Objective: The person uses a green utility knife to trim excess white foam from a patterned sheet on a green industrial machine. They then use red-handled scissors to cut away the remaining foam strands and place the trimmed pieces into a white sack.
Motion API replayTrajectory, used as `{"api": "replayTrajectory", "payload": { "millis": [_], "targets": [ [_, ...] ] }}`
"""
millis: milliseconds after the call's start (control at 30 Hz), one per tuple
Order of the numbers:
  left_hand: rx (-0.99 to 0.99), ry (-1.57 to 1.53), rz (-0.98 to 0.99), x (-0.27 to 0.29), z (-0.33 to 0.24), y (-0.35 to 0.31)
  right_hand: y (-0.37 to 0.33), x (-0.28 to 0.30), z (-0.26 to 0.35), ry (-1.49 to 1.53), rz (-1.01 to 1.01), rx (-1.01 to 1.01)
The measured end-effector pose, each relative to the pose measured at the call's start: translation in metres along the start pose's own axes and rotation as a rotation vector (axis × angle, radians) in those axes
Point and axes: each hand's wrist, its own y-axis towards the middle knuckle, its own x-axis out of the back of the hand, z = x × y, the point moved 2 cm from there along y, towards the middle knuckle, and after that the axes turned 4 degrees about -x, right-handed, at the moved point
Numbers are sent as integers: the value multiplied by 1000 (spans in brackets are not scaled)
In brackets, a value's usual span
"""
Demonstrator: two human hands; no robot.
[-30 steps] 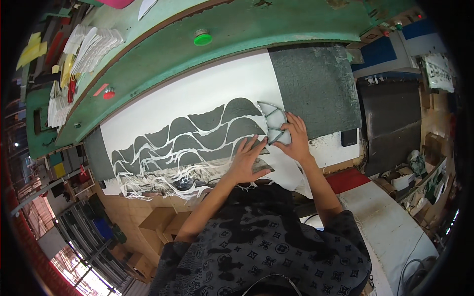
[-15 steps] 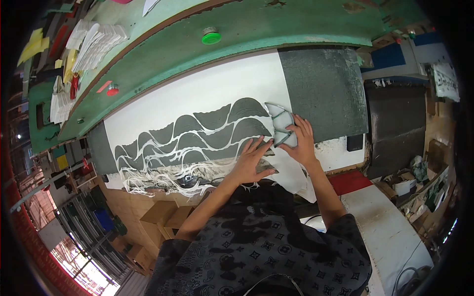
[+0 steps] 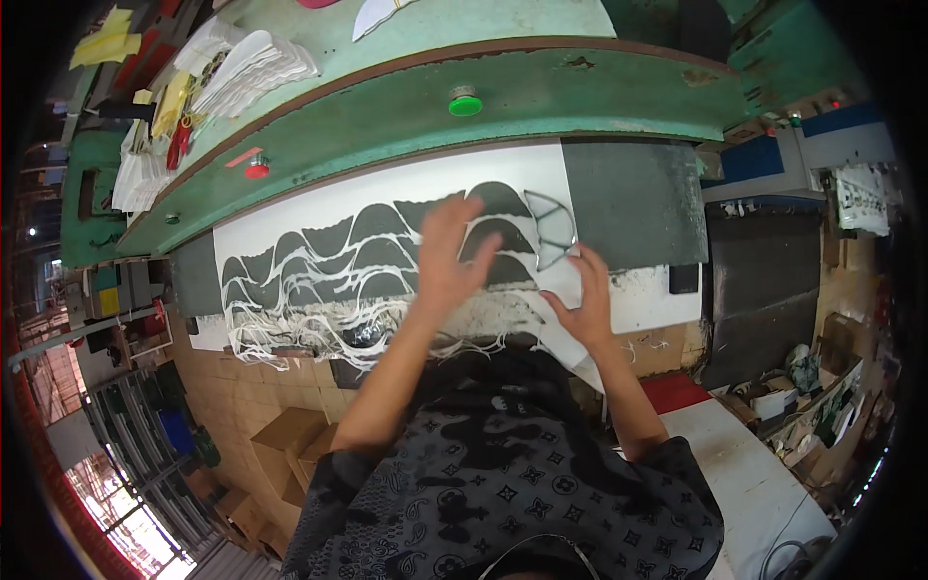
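Lying on the white sheet (image 3: 535, 166), the die (image 3: 552, 230) is at the right end of the wavy cut-outs (image 3: 373, 232). Grey pad (image 3: 633, 193) shows to its right, black box (image 3: 683, 279) near the pad's right corner. Green beam (image 3: 599, 97) bounds the far side, green button (image 3: 465, 104) and red button (image 3: 256, 169) sticking out of it. White stack (image 3: 256, 72) and red-handled tool (image 3: 179, 145) sit far left, on the ledge beyond the beam. Cartons (image 3: 285, 435) on the near left.

Right hand (image 3: 586, 302): thumb and index well apart, index tip right at the die's near-right edge; can't tell if it touches. No grip on it visible; other fingers mostly hidden. Left hand (image 3: 450, 259): fingers spread, nothing seen in it, over the cut-outs and covering some. It's motion-blurred, so contact is unclear. Shirt (image 3: 522, 474) cuts off the sheet's near edge.
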Motion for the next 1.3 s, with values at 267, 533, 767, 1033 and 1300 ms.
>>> {"api": "replayTrajectory", "payload": {
  "millis": [267, 533, 767, 1033, 1300],
  "targets": [
    [-224, 495, -258, 53, -91, 112, -66, -34, 34, -131, 892, 349],
    [-239, 510, -253, 48, -131, 72, -83, -39, 22, -236, 507, 428],
    [-248, 533, -275, 50, -146, 40, -85, -51, 17, -271, 439, 381],
    [-228, 582, -345, 42, -144, 14, -93, -67, 19, -264, 360, 350],
    [-223, 521, -282, 39, -145, 7, -98, -57, 22, -202, 306, 400]
  ]
}}
